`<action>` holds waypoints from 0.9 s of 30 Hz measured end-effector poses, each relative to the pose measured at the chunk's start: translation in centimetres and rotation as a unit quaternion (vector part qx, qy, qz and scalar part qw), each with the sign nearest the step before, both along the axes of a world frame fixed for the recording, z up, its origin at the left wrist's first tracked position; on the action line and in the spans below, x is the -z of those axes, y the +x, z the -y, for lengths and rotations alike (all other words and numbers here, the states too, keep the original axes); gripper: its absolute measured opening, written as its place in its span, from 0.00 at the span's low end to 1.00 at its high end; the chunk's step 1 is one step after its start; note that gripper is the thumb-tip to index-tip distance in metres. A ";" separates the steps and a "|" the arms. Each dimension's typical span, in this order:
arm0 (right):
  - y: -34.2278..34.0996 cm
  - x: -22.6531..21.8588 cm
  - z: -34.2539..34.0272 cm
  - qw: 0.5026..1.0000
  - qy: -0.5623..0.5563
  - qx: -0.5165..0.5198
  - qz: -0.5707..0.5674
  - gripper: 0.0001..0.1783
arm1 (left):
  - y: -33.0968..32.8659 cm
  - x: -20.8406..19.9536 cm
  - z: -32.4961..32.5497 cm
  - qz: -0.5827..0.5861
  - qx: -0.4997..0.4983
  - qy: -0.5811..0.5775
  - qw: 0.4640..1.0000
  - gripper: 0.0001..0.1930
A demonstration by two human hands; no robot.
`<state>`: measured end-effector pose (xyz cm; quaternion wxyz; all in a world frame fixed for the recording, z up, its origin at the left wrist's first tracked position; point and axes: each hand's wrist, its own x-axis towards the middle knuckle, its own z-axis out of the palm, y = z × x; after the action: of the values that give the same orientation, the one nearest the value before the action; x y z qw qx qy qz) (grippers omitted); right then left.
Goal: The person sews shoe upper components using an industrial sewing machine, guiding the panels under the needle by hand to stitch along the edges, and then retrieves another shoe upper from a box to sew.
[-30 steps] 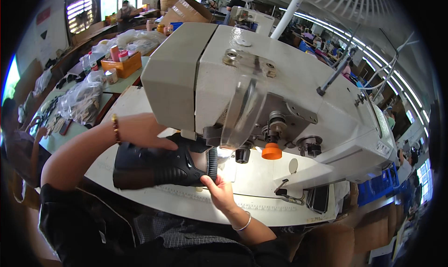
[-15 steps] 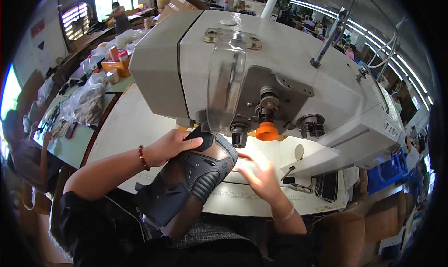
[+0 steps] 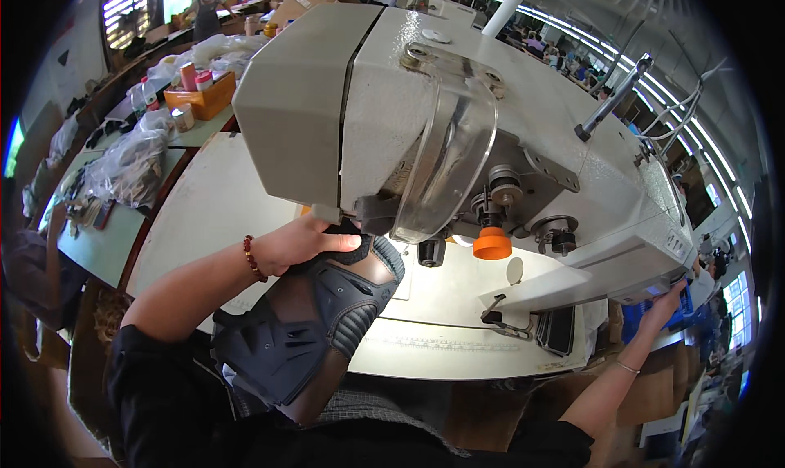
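My left hand [image 3: 307,241] is closed on the top edge of a boot upper [image 3: 339,296], thumb on the near side. The upper is dark grey and brown, with moulded plates and a ribbed panel. Its top end sits beneath the head of a large off-white sewing machine [image 3: 286,116], and the rest slants down toward my lap. Whether the needle is in the material is hidden by the head. Far to the right, my right hand [image 3: 664,306] touches a small panel [image 3: 642,290] at the machine's right end, fingers stretched and partly hidden.
A clear plastic guard [image 3: 450,157] and an orange knob [image 3: 492,243] hang on the machine head. The pale table [image 3: 433,362] bears a ruler strip. On the left bench lie plastic bags [image 3: 131,170] and an orange box [image 3: 200,100] of bottles. Cardboard [image 3: 654,386] stands at lower right.
My right hand has left the side of the boot upper and reached right to the machine's end panel. My left hand and the upper have shifted slightly left; the view has turned.
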<state>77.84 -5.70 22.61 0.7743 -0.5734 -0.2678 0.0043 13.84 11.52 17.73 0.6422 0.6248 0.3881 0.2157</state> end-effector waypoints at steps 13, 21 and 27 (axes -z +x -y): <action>-2.1 -3.2 0.0 0.989 -0.080 0.119 0.046 0.32 | 0.6 -0.3 0.7 -0.015 -0.030 0.066 0.997 0.21; -27.8 6.9 -2.0 0.901 0.062 0.027 0.429 0.10 | -0.1 0.3 0.4 0.012 -0.003 0.035 0.999 0.17; -39.3 12.3 -10.3 0.834 -0.117 -0.442 0.309 0.13 | 0.6 1.2 0.8 0.048 -0.044 0.025 0.998 0.16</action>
<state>38.49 4.57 10.31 0.4942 -0.4516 -0.7155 0.2000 14.43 10.70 16.53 0.6345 0.6118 0.3781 0.2832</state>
